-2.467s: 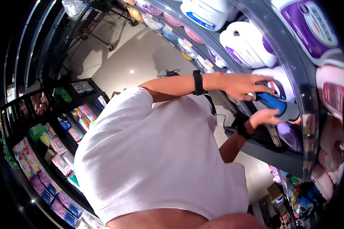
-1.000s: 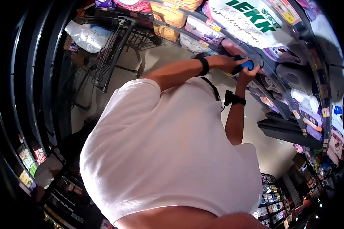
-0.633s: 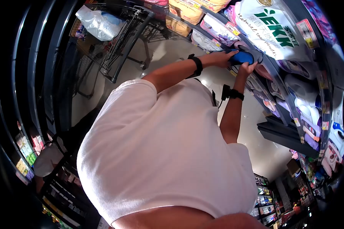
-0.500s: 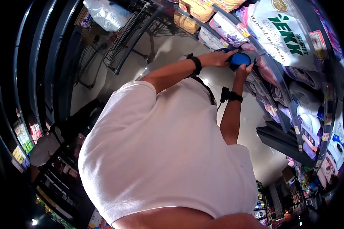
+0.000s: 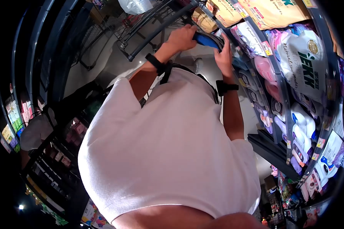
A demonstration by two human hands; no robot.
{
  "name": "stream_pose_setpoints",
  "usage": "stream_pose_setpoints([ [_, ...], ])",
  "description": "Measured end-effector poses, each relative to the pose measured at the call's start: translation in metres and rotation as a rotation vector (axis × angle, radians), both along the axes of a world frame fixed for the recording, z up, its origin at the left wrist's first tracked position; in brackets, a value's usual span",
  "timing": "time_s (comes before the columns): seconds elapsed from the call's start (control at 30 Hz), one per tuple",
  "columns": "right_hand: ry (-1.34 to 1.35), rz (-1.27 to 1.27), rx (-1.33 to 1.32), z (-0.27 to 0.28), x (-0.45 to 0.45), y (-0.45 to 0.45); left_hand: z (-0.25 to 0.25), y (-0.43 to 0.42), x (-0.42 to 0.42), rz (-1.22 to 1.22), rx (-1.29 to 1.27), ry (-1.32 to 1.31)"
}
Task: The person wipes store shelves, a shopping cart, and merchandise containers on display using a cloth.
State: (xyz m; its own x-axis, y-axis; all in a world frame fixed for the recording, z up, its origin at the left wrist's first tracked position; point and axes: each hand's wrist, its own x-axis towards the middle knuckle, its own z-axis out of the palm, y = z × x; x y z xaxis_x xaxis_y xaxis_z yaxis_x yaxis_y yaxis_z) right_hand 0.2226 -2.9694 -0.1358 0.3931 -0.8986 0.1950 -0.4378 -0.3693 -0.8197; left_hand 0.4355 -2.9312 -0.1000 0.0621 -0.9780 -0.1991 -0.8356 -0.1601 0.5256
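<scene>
A blue and dark grey item [image 5: 208, 39], too unclear to name, is held between my two hands above the floor, beside the shelves. My left hand [image 5: 182, 38] has its fingers closed around the item's left end. At the other end, my right hand [image 5: 224, 56] grips the edge between thumb and fingers. Each wrist has a black strap. Close to my left hand is the dark bar of a shopping cart [image 5: 162, 31].
On the right, curved shelves hold a white bag with green letters [image 5: 300, 63], yellow bags [image 5: 269, 13] and white and purple bottles [image 5: 302, 121]. A black step-like block [image 5: 272, 154] stands low beside them. Dark racks line the left, and a person's light cap [image 5: 36, 131] shows there.
The view has turned, with the shelves' goods appearing lower. Both hands have moved left from the shelf with the blue item and are further apart, and the item now appears more edge-on.
</scene>
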Motion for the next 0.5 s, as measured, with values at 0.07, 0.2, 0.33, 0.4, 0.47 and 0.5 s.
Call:
stream_pose_setpoints([
  [0.07, 0.052, 0.107, -0.071, -0.007, 0.036, -0.010, 0.012, 0.013, 0.035, 0.064, -0.246, -0.116],
  [0.2, 0.161, 0.215, -0.282, 0.001, 0.120, 0.005, 0.012, 0.036, 0.096, 0.099, -0.421, -0.089],
  [0.33, 0.186, 0.590, -0.266, -0.019, 0.176, 0.022, -0.049, 0.095, 0.138, 0.140, -0.143, -0.105],
  [0.4, 0.298, 0.698, -0.241, -0.025, 0.190, 0.029, -0.072, 0.124, 0.150, 0.131, -0.045, -0.047],
  [0.47, 0.348, 0.717, -0.202, -0.023, 0.193, 0.027, -0.071, 0.131, 0.153, 0.101, 0.068, 0.042],
  [0.5, 0.365, 0.711, -0.220, -0.022, 0.193, 0.024, -0.074, 0.127, 0.154, 0.112, 0.111, 0.059],
])
